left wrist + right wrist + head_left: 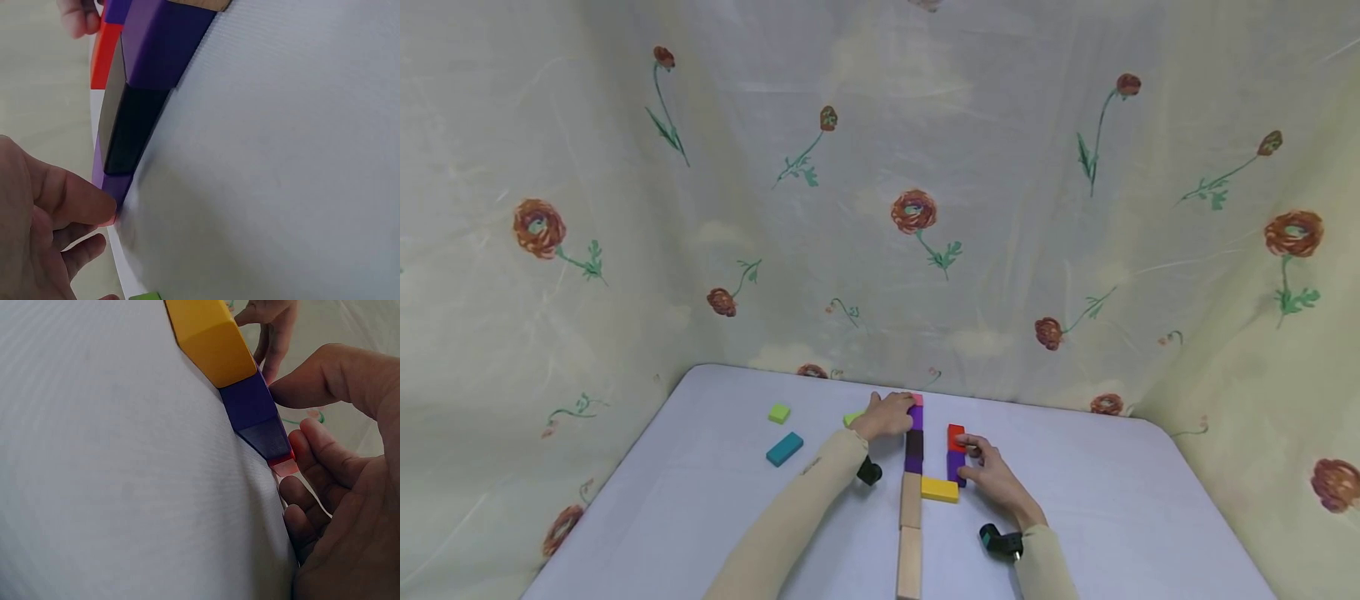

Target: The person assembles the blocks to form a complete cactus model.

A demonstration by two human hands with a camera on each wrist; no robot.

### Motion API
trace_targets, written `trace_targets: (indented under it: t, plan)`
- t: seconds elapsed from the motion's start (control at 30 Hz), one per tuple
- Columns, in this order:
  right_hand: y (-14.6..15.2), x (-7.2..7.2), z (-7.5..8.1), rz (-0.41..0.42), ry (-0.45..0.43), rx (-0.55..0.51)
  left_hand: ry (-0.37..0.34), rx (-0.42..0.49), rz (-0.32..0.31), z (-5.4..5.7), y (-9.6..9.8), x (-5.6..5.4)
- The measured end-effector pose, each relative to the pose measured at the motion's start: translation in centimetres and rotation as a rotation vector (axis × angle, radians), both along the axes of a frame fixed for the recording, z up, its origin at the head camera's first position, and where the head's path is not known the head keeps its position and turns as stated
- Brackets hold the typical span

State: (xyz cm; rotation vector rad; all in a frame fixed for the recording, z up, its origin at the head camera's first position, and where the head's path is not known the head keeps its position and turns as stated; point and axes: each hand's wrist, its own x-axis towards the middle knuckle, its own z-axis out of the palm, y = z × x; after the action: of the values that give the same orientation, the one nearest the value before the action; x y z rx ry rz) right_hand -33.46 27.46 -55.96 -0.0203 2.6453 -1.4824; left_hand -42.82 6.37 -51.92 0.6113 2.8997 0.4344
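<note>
A long line of blocks runs away from me down the table: wooden blocks (910, 502) nearest, then a dark purple block, a black block (137, 128), another purple block (916, 417) and a pink block (917, 400) at the far end. My left hand (887, 414) touches the pink and purple blocks from the left. My right hand (996, 479) is at a shorter row on the right, its thumb by the purple-blue block (250, 403) and a fingertip at the red block (955, 435). A yellow block (940, 489) lies crosswise between both rows.
Left of the line, a teal block (785, 449) and a small lime-green block (779, 413) lie on the white table (685, 500). Another green block (851, 417) is partly hidden behind my left hand. A flowered curtain (865, 267) hangs behind the table.
</note>
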Motion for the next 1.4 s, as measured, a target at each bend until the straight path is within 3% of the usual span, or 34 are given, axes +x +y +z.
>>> trace_targets:
  t: [0.33, 0.6, 0.8, 0.97, 1.17, 1.4]
  plan:
    - [0.0, 0.0, 0.0, -0.001, 0.006, 0.005, 0.043, -0.032, -0.012, -0.4, -0.2, 0.0]
    - [0.3, -0.2, -0.5, 0.013, 0.023, 0.006, 0.099, 0.034, -0.031, 0.2, -1.1, 0.8]
    - [0.4, -0.3, -0.7, 0.017, 0.019, 0.006, 0.172, 0.165, -0.05, 0.8, -2.4, 1.8]
    - [0.3, -0.3, -0.5, 0.021, 0.028, 0.016, 0.235, 0.257, -0.065, 0.6, -3.6, 2.8]
    - [0.2, -0.3, -0.4, 0.014, 0.016, 0.018, 0.209, 0.242, 0.0, 0.2, -4.8, 4.4]
    - [0.2, -0.4, -0.5, 0.016, 0.019, 0.028, 0.19, 0.192, 0.002, -0.3, -6.3, 6.8]
